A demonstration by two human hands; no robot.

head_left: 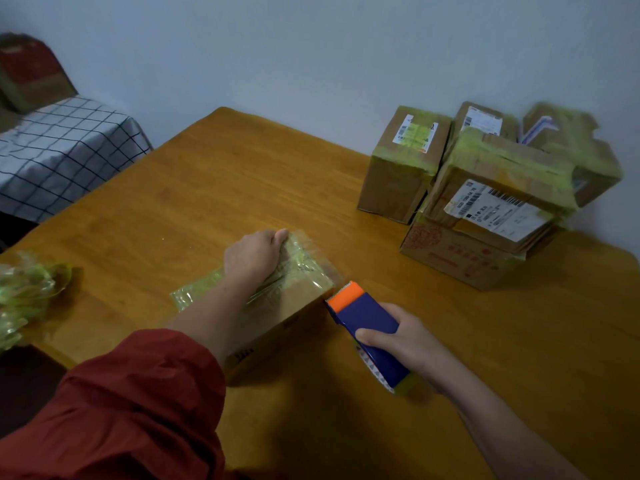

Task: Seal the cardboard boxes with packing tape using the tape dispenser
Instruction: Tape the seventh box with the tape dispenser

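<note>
A small cardboard box (277, 317) lies in front of me on the wooden table (194, 202), its top covered with shiny yellow-green packing tape. My left hand (254, 254) rests on the box's top with its fingers curled over the far edge, holding the box down. My right hand (405, 341) grips a blue tape dispenser (367, 323) with an orange front and a toothed blade. The blade sits right at the box's right corner. A roll of tape shows at the dispenser's near end.
Several taped cardboard boxes (485, 188) are piled at the table's far right against the wall. A crumpled wad of yellow-green tape (24, 292) lies at the left edge. A surface covered with checked cloth (59, 150) stands beyond the table to the left.
</note>
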